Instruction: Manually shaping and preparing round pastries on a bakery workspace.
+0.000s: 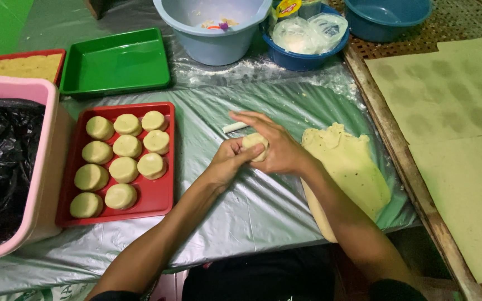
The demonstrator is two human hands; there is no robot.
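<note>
A small pale lump of dough (255, 142) is held between both my hands above the plastic-covered table. My left hand (227, 161) cups it from below and left, thumb pressing on it. Over the top and right side curls my right hand (277, 145). A flat slab of yellowish dough (347, 167) lies just right of my right wrist. To the left a red tray (160, 195) holds several round shaped dough pieces (124, 167) in rows.
A small white stick (234, 127) lies beyond my hands. Green tray (115, 61), pale blue bucket (213, 28) and blue bowls (302, 58) stand at the back. A pink tub (43, 167) lined with black plastic sits left. Paper-lined wooden rack (447, 111) at right.
</note>
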